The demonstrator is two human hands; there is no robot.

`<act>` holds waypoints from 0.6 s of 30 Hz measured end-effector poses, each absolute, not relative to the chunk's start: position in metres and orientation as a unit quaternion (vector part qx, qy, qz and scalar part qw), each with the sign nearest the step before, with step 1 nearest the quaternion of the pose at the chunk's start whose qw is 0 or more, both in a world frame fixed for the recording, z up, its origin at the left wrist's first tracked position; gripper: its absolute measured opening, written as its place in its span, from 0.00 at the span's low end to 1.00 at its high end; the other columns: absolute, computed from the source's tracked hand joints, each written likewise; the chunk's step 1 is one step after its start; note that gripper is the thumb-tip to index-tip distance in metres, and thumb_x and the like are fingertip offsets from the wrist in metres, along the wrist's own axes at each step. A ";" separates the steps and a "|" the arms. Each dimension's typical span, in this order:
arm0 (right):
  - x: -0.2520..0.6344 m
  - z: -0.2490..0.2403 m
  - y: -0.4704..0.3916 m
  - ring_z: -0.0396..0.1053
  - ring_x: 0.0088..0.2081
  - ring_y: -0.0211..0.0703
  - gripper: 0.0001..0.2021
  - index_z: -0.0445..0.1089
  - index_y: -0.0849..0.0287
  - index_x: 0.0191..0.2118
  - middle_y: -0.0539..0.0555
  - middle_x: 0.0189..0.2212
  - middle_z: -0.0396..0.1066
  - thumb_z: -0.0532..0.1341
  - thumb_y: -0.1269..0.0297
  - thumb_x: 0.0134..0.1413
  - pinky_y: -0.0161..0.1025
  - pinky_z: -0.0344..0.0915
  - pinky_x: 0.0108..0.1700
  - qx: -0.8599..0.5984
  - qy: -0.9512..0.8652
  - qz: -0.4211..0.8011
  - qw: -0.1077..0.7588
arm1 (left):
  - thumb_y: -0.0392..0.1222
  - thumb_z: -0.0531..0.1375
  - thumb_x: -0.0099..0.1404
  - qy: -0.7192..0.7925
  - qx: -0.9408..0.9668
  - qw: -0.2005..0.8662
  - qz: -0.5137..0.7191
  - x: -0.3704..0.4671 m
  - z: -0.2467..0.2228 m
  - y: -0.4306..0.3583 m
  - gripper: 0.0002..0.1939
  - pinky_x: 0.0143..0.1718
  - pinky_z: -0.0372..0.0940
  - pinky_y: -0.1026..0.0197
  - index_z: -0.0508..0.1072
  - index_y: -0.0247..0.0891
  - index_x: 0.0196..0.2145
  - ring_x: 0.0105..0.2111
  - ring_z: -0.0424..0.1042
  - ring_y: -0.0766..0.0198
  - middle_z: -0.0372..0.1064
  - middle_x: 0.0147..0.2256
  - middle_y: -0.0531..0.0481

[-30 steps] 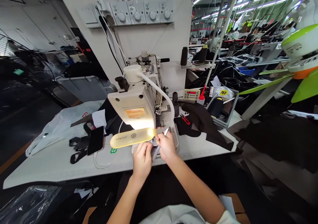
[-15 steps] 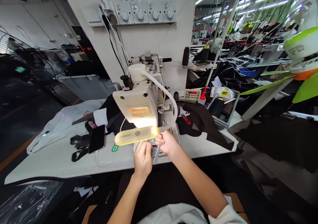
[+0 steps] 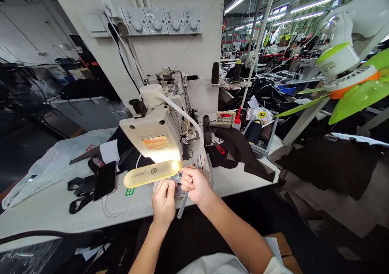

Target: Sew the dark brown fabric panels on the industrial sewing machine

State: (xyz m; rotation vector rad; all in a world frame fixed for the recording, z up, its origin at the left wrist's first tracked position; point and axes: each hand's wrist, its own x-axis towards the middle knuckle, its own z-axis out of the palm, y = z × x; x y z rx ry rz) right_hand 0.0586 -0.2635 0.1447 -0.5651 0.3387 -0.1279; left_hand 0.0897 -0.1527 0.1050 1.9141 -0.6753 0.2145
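Both my hands are in front of the sewing machine [image 3: 152, 134], just behind its lit lamp [image 3: 152, 172] with the yellowish oval shade. My left hand [image 3: 164, 199] is closed, thumb against the curled forefinger; whatever it pinches is too small or hidden to make out. Close beside it, my right hand [image 3: 196, 187] has its fingers curled round slim metal tweezers [image 3: 182, 206]. Their flat end sticks out below the palm and the thin end shows above the hand. The lamp shade partly covers the machine's needle area.
A phone [image 3: 105, 180] and black straps [image 3: 79, 191] lie left on the white table [image 3: 73, 221]. Dark fabric pieces [image 3: 243, 144], red-handled snips [image 3: 219, 147], a control box [image 3: 225, 117] and a grey bin [image 3: 264, 148] are right. A green-bladed fan [image 3: 358, 95] stands beyond.
The view has swung right, so the scene sits further left. My right hand has turned, its fingers pointing more to the left, and more of the tweezers shows below it. My left hand stays pinched.
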 end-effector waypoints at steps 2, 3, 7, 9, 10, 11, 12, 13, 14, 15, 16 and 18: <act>0.060 0.145 -0.260 0.39 0.09 0.26 0.13 0.55 0.58 0.19 0.39 0.06 0.48 0.61 0.69 0.46 0.28 0.38 0.12 -0.287 0.157 -0.068 0.942 | 0.50 0.50 0.63 -0.278 0.796 0.534 0.057 0.092 0.108 -0.152 0.17 0.28 0.57 0.61 0.65 0.38 0.22 0.25 0.60 0.65 0.59 0.23 0.53; 0.061 0.145 -0.258 0.40 0.09 0.26 0.13 0.56 0.58 0.19 0.39 0.06 0.48 0.60 0.69 0.46 0.28 0.37 0.12 -0.292 0.153 -0.072 0.941 | 0.50 0.50 0.63 -0.274 0.793 0.543 0.037 0.093 0.110 -0.151 0.17 0.28 0.57 0.61 0.66 0.38 0.23 0.25 0.60 0.65 0.60 0.23 0.53; 0.061 0.144 -0.252 0.40 0.08 0.25 0.12 0.57 0.59 0.19 0.40 0.05 0.49 0.61 0.68 0.45 0.27 0.36 0.11 -0.314 0.143 -0.074 0.936 | 0.54 0.55 0.57 -0.204 0.749 0.629 -0.051 0.098 0.121 -0.151 0.16 0.36 0.61 0.59 0.68 0.37 0.23 0.30 0.64 0.62 0.66 0.26 0.50; 0.057 0.142 -0.250 0.40 0.08 0.25 0.11 0.57 0.59 0.19 0.40 0.05 0.51 0.61 0.67 0.43 0.27 0.36 0.11 -0.325 0.142 -0.068 0.932 | 0.55 0.57 0.54 -0.166 0.716 0.670 -0.101 0.099 0.127 -0.154 0.17 0.38 0.62 0.57 0.68 0.37 0.23 0.32 0.66 0.60 0.68 0.28 0.48; 0.055 0.141 -0.249 0.40 0.08 0.24 0.11 0.57 0.59 0.19 0.40 0.06 0.51 0.62 0.67 0.42 0.27 0.35 0.11 -0.332 0.142 -0.067 0.930 | 0.55 0.57 0.53 -0.159 0.703 0.682 -0.124 0.100 0.131 -0.157 0.17 0.39 0.63 0.56 0.69 0.36 0.23 0.33 0.67 0.59 0.69 0.28 0.47; 0.052 0.140 -0.249 0.41 0.08 0.24 0.11 0.57 0.59 0.20 0.40 0.06 0.51 0.62 0.66 0.41 0.26 0.35 0.11 -0.338 0.142 -0.068 0.928 | 0.55 0.57 0.53 -0.158 0.692 0.690 -0.145 0.099 0.134 -0.161 0.17 0.39 0.64 0.55 0.69 0.36 0.24 0.33 0.68 0.59 0.70 0.29 0.47; 0.050 0.139 -0.248 0.41 0.08 0.24 0.11 0.57 0.59 0.20 0.39 0.06 0.51 0.62 0.65 0.41 0.26 0.35 0.11 -0.346 0.141 -0.072 0.925 | 0.54 0.57 0.53 -0.161 0.682 0.695 -0.163 0.098 0.138 -0.165 0.17 0.39 0.65 0.55 0.70 0.35 0.26 0.33 0.69 0.58 0.70 0.29 0.46; 0.047 0.139 -0.248 0.41 0.08 0.24 0.12 0.58 0.59 0.20 0.39 0.06 0.51 0.63 0.64 0.41 0.26 0.36 0.11 -0.354 0.142 -0.079 0.921 | 0.54 0.58 0.52 -0.162 0.670 0.701 -0.183 0.098 0.140 -0.168 0.17 0.39 0.65 0.55 0.70 0.35 0.27 0.33 0.69 0.58 0.71 0.29 0.46; 0.044 0.138 -0.248 0.41 0.08 0.24 0.12 0.58 0.59 0.21 0.39 0.06 0.52 0.63 0.63 0.41 0.26 0.36 0.11 -0.363 0.142 -0.086 0.917 | 0.53 0.58 0.52 -0.162 0.659 0.706 -0.201 0.097 0.143 -0.172 0.17 0.39 0.66 0.55 0.70 0.35 0.29 0.33 0.70 0.58 0.71 0.30 0.45; 0.040 0.137 -0.249 0.42 0.08 0.23 0.12 0.59 0.60 0.21 0.40 0.07 0.54 0.64 0.62 0.42 0.26 0.36 0.11 -0.371 0.144 -0.092 0.913 | 0.52 0.58 0.52 -0.163 0.650 0.710 -0.216 0.096 0.145 -0.174 0.17 0.38 0.66 0.55 0.71 0.34 0.29 0.33 0.70 0.58 0.71 0.30 0.45; 0.036 0.136 -0.250 0.43 0.08 0.23 0.13 0.60 0.61 0.22 0.41 0.08 0.56 0.64 0.61 0.42 0.26 0.36 0.11 -0.383 0.145 -0.095 0.907 | 0.52 0.59 0.51 -0.160 0.640 0.715 -0.230 0.095 0.146 -0.176 0.16 0.38 0.67 0.55 0.71 0.34 0.29 0.33 0.71 0.58 0.71 0.30 0.45; 0.026 0.132 -0.254 0.45 0.09 0.23 0.13 0.62 0.63 0.24 0.44 0.10 0.61 0.65 0.60 0.43 0.26 0.36 0.11 -0.416 0.143 -0.091 0.894 | 0.50 0.60 0.50 -0.144 0.614 0.731 -0.259 0.095 0.147 -0.176 0.15 0.37 0.67 0.57 0.70 0.34 0.29 0.34 0.71 0.59 0.71 0.31 0.45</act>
